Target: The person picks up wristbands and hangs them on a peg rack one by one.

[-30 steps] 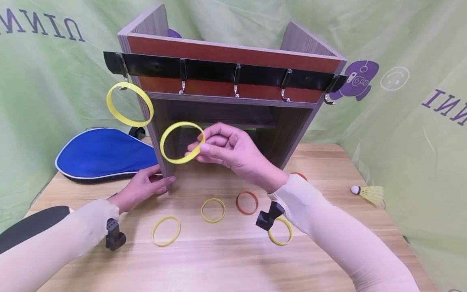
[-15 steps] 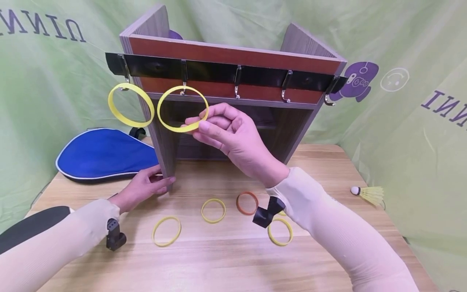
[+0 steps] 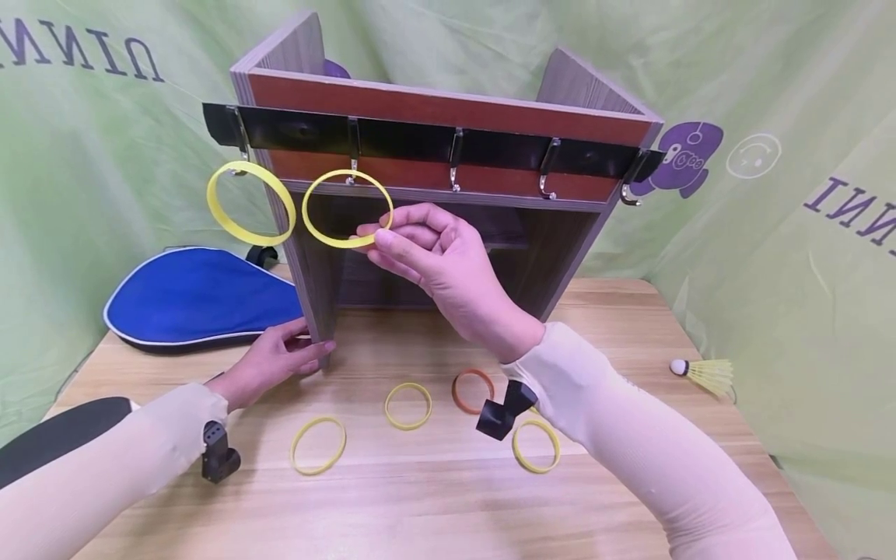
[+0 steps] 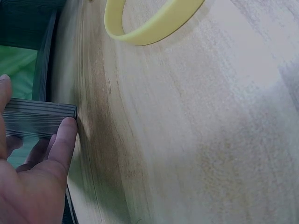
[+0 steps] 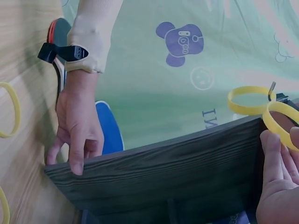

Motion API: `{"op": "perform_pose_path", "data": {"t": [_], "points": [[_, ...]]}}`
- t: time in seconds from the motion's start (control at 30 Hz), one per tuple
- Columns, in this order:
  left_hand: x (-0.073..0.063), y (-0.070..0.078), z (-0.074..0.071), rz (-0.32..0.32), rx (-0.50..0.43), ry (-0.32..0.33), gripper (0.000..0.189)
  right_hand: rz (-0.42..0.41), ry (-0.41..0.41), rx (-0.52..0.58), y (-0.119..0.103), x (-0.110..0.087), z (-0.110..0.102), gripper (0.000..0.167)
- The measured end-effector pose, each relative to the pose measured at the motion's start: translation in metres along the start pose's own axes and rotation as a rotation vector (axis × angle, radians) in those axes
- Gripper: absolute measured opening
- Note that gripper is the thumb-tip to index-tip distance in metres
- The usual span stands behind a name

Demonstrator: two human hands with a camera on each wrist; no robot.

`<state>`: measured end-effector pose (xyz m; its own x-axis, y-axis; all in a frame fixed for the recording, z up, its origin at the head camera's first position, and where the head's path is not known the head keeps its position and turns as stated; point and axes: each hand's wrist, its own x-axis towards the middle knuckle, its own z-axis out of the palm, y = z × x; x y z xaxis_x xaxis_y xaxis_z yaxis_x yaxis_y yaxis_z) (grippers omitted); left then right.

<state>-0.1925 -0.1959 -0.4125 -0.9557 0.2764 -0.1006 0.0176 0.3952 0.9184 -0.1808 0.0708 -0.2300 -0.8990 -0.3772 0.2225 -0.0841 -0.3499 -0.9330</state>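
My right hand [image 3: 448,264] pinches a yellow wristband [image 3: 343,244] between thumb and fingers, in front of the small wooden shelf unit [image 3: 448,101]. The band's top overlaps the second hook from the left [image 3: 353,140] in the head view. Another yellow wristband [image 3: 213,204] hangs from the leftmost hook of the black hook strip [image 3: 406,140]. My left hand [image 3: 269,362] grips the lower end of the unit's left side panel [image 5: 154,177], thumb on its front edge and fingers behind. In the left wrist view, a fingertip lies near the panel's corner [image 4: 70,112].
Several loose wristbands lie on the table, among them a yellow one [image 3: 295,447] and an orange one [image 3: 474,372]. A blue paddle case [image 3: 196,295] is at the left, with a table tennis paddle [image 5: 60,37] nearer me. A yellow shuttlecock [image 3: 710,375] lies at the right.
My right hand has lifted its wristband from below the hook strip to the second hook's height, then barely shifted. My left hand has stayed on the panel.
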Motion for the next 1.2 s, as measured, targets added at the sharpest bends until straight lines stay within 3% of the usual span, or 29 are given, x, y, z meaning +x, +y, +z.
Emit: {"op": "perform_pose_path", "data": {"t": [0.5,0.87,1.07,1.2], "points": [[0.001,-0.004,0.003,0.006,-0.015,-0.006,0.070,0.051,0.005,-0.050,0.006,-0.003,-0.006,0.015],[0.001,-0.004,0.003,0.003,-0.006,-0.003,0.071,0.110,-0.057,-0.097,0.014,-0.002,-0.022,0.022],[0.001,-0.004,0.001,-0.011,-0.030,-0.007,0.071,0.229,-0.157,-0.279,0.038,-0.002,-0.045,0.028],[0.001,-0.002,0.001,-0.016,-0.022,-0.008,0.070,0.266,-0.251,-0.410,0.065,-0.003,-0.069,0.027]]}}
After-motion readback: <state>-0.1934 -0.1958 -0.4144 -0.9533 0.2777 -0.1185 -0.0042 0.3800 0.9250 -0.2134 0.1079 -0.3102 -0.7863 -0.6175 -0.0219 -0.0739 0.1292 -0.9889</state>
